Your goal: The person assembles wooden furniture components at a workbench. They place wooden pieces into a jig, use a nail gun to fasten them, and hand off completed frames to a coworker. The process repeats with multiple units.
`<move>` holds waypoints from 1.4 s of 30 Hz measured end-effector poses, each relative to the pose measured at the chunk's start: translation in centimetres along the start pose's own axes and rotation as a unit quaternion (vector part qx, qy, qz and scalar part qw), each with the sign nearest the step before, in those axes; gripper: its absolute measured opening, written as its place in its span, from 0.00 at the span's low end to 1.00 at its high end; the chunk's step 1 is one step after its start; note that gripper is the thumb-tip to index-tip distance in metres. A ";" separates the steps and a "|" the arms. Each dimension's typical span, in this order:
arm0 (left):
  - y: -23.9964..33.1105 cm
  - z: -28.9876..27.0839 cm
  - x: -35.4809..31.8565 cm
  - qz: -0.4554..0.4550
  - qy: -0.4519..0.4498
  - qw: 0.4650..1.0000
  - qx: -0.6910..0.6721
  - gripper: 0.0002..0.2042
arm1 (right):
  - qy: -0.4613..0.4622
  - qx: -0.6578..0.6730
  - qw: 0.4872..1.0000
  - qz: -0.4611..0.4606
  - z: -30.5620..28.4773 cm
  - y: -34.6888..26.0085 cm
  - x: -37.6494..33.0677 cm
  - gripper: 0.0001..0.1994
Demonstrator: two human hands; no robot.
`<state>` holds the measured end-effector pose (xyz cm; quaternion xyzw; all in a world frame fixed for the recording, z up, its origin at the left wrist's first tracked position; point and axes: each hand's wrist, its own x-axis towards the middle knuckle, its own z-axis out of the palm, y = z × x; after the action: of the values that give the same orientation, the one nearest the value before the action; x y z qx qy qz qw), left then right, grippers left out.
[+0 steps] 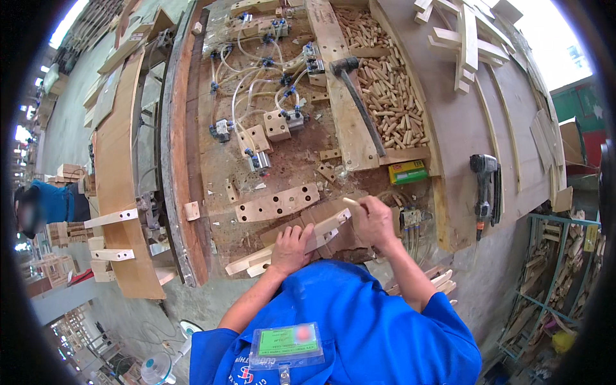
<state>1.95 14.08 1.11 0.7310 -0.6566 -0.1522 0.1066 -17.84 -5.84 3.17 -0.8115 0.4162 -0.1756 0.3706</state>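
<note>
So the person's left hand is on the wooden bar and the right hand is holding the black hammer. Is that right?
Not quite: the head view shows the right hand holding a small wooden dowel, not the black hammer, which lies farther up the bench. The left hand is indeed on the wooden bar.

Before me: scuffed reddish-brown wooden bench [292,168]. On it I note a pale rectangular wooden block with dark round holes [269,204], clear looping tubes with blue fittings [267,61], heaped pale wooden dowels [393,96].
</note>
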 end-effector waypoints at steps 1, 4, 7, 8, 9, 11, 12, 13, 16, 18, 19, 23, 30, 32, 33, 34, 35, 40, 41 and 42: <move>0.1 0.1 -0.1 -0.002 0.007 1.000 -0.003 0.40 | -0.002 -0.004 1.000 0.010 -1.0 0.3 0.2 0.05; 0.1 -0.1 0.1 0.002 0.002 1.000 -0.004 0.40 | -0.115 -0.060 0.991 -0.005 -2.6 2.1 0.1 0.06; 0.2 -0.3 0.3 0.005 -0.006 1.000 -0.010 0.38 | -0.109 -0.047 0.992 -0.034 -1.7 2.9 -0.1 0.05; 0.2 -0.3 0.3 0.004 -0.003 1.000 -0.009 0.38 | -0.118 -0.038 0.992 -0.037 -1.3 2.8 0.0 0.05; 0.2 -0.3 0.3 0.003 -0.001 1.000 -0.009 0.38 | -0.135 -0.043 0.989 -0.051 -1.1 2.7 -0.1 0.06; 0.1 -0.2 0.2 0.003 0.007 1.000 -0.009 0.38 | -0.151 -0.067 0.984 -0.074 -1.2 2.7 0.0 0.06; 0.1 -0.1 0.2 0.003 0.013 1.000 -0.010 0.38 | -0.160 -0.080 0.980 -0.084 -1.2 2.7 -0.1 0.06; 0.0 -0.1 0.2 0.002 0.018 1.000 -0.011 0.38 | -0.168 -0.083 0.978 -0.095 -1.1 2.6 0.0 0.06; 0.0 -0.2 0.3 -0.004 -0.002 1.000 -0.014 0.38 | -0.203 -0.094 0.966 -0.128 -1.3 2.6 0.9 0.07; 0.0 -0.3 0.4 -0.002 -0.005 1.000 -0.019 0.38 | -0.237 -0.103 0.954 -0.150 -1.4 2.5 2.2 0.08; 0.0 -0.4 0.4 -0.001 -0.007 1.000 -0.021 0.38 | -0.246 -0.097 0.954 -0.143 -1.4 2.4 2.4 0.08; -0.1 -0.3 0.5 -0.003 -0.009 1.000 -0.023 0.38 | -0.263 -0.070 0.953 -0.134 -0.5 2.7 3.0 0.05; -0.1 -0.4 0.7 -0.006 -0.014 1.000 -0.022 0.38 | -0.237 -0.050 0.962 -0.126 0.6 2.6 2.5 0.03; -0.1 -0.5 0.8 -0.006 -0.017 1.000 -0.023 0.38 | -0.250 -0.074 0.959 -0.109 0.2 2.3 2.6 0.07; -0.1 -0.6 0.7 -0.006 -0.017 0.999 -0.026 0.38 | -0.255 -0.087 0.958 -0.103 -0.1 2.1 2.8 0.08; 0.0 -0.8 0.5 -0.007 -0.017 0.999 -0.029 0.38 | -0.200 -0.048 0.976 -0.073 -0.9 1.8 2.2 0.10; -0.1 -1.1 0.1 -0.016 0.002 0.999 -0.044 0.38 | -0.151 -0.004 0.987 -0.053 -1.7 0.5 2.1 0.12; 1.7 -7.3 -0.1 -0.044 0.111 0.978 -0.170 0.37 | -0.076 0.123 0.980 0.139 -4.3 1.5 -2.8 0.16; 2.3 -9.6 0.1 -0.071 0.094 0.973 -0.198 0.34 | -0.143 0.198 0.961 0.129 -3.7 0.6 -3.9 0.19; 2.9 -11.3 0.3 -0.078 0.127 0.961 -0.234 0.34 | -0.212 0.269 0.932 0.116 -3.0 -1.2 -4.4 0.22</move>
<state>3.41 12.95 12.60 0.7481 -0.5245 -0.2151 0.3449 -21.59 -3.25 6.19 -0.6464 0.3559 -0.0603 0.6722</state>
